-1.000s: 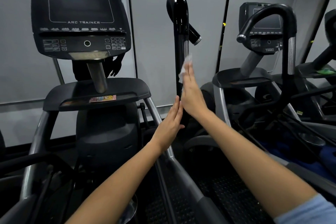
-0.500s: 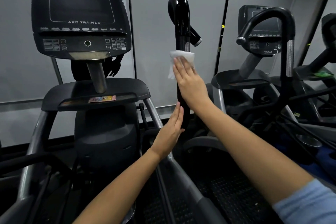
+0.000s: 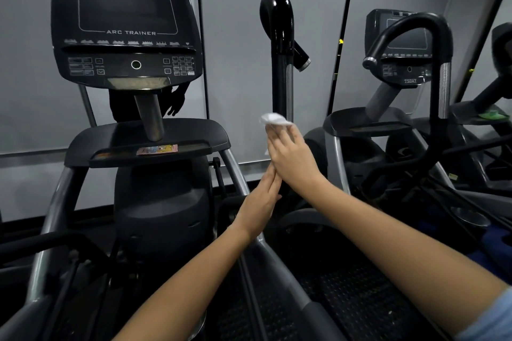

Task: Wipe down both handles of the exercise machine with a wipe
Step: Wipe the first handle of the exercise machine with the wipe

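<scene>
Grey wall panels back a row of Cybex Arc Trainers. Against half a second ago, the right hand [image 3: 291, 155] has slid down the black right handle [image 3: 279, 63], straight fingers pressing the white wipe [image 3: 274, 119] flat to it — a downward stroke under way. Left hand [image 3: 259, 205], fingers straight, braces the handle below. Left handle unseen; the console [image 3: 124, 28] and a neighbouring machine's handle [image 3: 432, 44] stand clear.

Wipe [image 3: 274, 119] against handle [image 3: 280, 63], right of console [image 3: 124, 33].
</scene>
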Available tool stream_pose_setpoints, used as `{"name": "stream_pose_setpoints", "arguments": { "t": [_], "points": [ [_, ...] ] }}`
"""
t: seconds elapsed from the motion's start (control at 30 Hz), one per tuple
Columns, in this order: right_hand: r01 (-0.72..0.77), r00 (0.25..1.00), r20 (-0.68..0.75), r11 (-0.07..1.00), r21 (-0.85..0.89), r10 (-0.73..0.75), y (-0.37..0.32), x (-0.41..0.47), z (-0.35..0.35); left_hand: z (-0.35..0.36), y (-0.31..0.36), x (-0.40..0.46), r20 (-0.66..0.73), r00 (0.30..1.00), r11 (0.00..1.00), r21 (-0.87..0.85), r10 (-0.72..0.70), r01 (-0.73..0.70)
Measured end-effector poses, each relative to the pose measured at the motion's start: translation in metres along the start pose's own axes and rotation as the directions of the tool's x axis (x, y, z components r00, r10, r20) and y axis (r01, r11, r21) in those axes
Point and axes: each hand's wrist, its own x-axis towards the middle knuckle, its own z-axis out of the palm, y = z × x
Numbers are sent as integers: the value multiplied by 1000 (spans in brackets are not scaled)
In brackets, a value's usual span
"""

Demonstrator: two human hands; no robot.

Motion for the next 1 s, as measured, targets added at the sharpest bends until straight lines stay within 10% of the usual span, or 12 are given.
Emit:
{"name": "stream_pose_setpoints", "arguments": {
  "t": [0.8, 1.0],
  "points": [
    [-131, 987, 121, 963, 236, 105, 23, 37, -17, 3, -2, -3, 4, 1000, 1000, -12, -19, 19],
    [-166, 982, 151, 887, 430, 110, 48, 62, -36, -9, -2, 3, -31, 997, 971, -229, -75, 66]
  ]
}}
